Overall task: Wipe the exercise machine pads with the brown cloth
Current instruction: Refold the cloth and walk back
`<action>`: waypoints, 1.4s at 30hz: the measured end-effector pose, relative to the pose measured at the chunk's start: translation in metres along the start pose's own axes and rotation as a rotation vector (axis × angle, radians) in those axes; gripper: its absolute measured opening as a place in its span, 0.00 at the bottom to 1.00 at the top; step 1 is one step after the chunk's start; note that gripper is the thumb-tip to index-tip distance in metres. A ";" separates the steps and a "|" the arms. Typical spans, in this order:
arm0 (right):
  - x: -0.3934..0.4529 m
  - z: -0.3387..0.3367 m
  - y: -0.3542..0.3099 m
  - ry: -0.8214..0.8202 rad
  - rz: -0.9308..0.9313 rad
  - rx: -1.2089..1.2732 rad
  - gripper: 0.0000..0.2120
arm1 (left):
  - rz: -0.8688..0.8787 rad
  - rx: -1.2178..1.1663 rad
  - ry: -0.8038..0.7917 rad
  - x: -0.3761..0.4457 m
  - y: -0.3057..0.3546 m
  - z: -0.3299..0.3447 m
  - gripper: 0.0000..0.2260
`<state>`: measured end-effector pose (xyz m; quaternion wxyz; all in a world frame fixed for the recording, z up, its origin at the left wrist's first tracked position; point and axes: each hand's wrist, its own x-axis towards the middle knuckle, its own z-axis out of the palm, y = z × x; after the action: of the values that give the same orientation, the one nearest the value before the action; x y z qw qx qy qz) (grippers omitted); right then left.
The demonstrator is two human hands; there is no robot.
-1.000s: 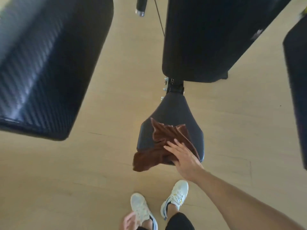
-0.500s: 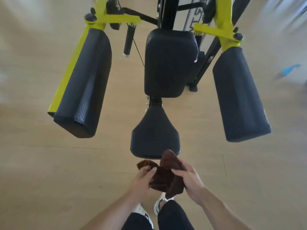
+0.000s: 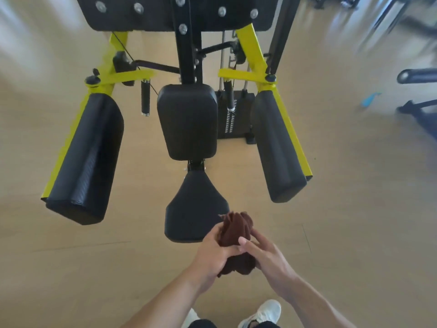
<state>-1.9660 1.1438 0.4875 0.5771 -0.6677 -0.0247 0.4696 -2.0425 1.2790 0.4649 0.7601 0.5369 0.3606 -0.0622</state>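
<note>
The brown cloth (image 3: 235, 229) is bunched up between both my hands, just in front of the black seat pad (image 3: 192, 209). My left hand (image 3: 212, 255) grips it from the left and below. My right hand (image 3: 262, 253) holds it from the right, fingers laid across the cloth. Above the seat stands the black back pad (image 3: 188, 120). A long black arm pad (image 3: 87, 159) hangs on the left, and another arm pad (image 3: 275, 147) on the right, both on yellow arms. The cloth touches no pad.
The machine's black post and yellow frame (image 3: 250, 48) rise behind the pads, with the weight stack (image 3: 233, 119) at the back. Two hanging grips (image 3: 145, 97) flank the back pad. Other gym gear (image 3: 416, 76) stands at the far right. My white shoes (image 3: 262, 312) are on the wood floor.
I have stepped back from the machine, so more of the frame shows. The cloth came off the seat pad; both hands now hold it, bunched tighter and shifted slightly right.
</note>
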 end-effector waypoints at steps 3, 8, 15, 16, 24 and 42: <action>-0.002 -0.035 -0.002 0.090 -0.091 -0.097 0.13 | 0.034 0.082 0.053 0.002 0.003 0.034 0.21; -0.002 -0.097 0.002 0.135 -0.125 -0.225 0.07 | -0.034 0.244 0.019 0.014 0.004 0.098 0.28; -0.002 -0.176 0.002 0.136 -0.190 -0.305 0.10 | -0.070 0.437 0.063 0.029 0.005 0.172 0.13; -0.006 -0.187 -0.001 0.147 -0.194 -0.291 0.09 | -0.041 0.445 0.069 0.031 0.005 0.180 0.12; -0.014 -0.278 -0.018 0.336 -0.228 -0.292 0.15 | 0.157 0.498 0.061 0.063 0.026 0.258 0.11; 0.065 -0.555 -0.084 0.606 -0.041 -0.147 0.19 | 0.121 0.541 -0.206 0.288 0.110 0.480 0.06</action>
<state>-1.5232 0.7944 0.4553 0.5177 -0.8165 0.1013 0.2346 -1.5475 0.9955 0.4505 0.6244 0.7314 0.2190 -0.1648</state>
